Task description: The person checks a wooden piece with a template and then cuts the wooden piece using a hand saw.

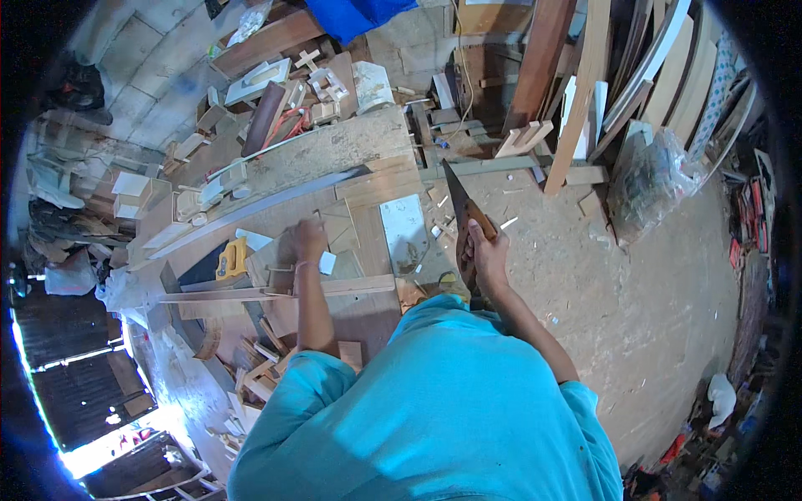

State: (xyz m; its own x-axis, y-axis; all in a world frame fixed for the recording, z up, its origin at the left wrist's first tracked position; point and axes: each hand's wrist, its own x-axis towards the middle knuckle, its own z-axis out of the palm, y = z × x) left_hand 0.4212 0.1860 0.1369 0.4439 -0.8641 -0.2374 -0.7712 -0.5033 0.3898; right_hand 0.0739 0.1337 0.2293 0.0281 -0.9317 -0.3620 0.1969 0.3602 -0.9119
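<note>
My right hand is closed around a dark saw with a brown wooden grip, held upright above the floor right of the workbench. My left hand is on or just above thin wooden boards on the bench, fingers curled; what they hold, if anything, is hidden. A small white square piece lies beside it. A long wooden strip crosses the bench below that hand. A yellow-handled handsaw lies to the left, and a long metal straightedge lies beyond.
Wooden offcuts and small assemblies crowd the back left. Tall planks lean at the back right beside a plastic bag. A white marked board sits at the bench's right edge. The concrete floor extends right, bordered by clutter.
</note>
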